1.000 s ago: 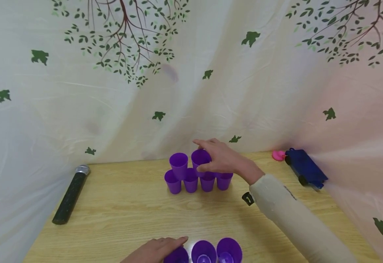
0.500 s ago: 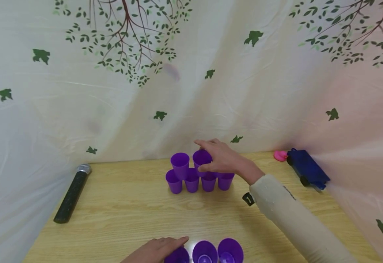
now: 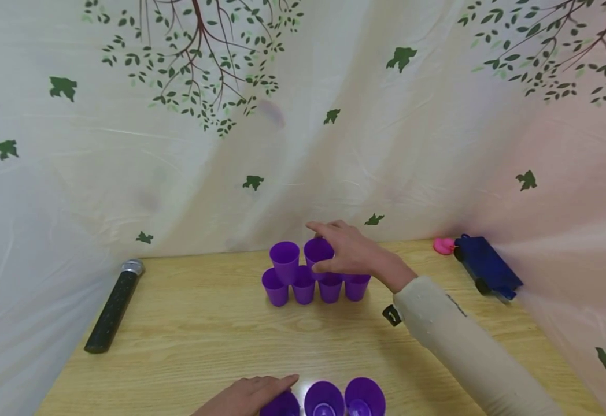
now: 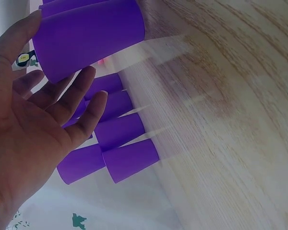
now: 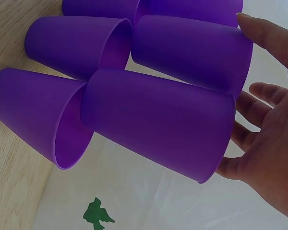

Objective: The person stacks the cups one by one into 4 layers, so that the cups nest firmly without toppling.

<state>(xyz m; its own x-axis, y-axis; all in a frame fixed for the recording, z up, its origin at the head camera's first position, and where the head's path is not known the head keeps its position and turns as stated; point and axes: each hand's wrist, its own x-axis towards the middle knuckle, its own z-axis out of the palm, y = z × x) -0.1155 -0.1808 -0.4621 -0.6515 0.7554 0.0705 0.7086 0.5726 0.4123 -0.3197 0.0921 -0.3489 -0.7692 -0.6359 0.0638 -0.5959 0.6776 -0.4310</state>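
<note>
Purple plastic cups stand in two groups on the table. At the back, a lower row of several upright cups (image 3: 274,287) carries a second row of upright cups. My right hand (image 3: 352,251) holds the middle upper cup (image 5: 187,52), thumb at its front rim and fingers behind. Part of the upper row is hidden beneath that hand. At the near edge, my left hand (image 3: 246,397) spans the leftmost of three upright cups, the near cup (image 4: 91,38), with thumb on one side and loosely bent fingers (image 4: 72,103) on the other.
A black microphone (image 3: 110,309) lies on the wooden table (image 3: 188,323) at left. Far right are a blue toy cart (image 3: 485,266) and a pink toy duck (image 3: 443,246). A leaf-printed curtain (image 3: 188,173) hangs right behind the stack.
Both hands keep their places at the cups. The head view shifts very slightly; the cups stay as they were.
</note>
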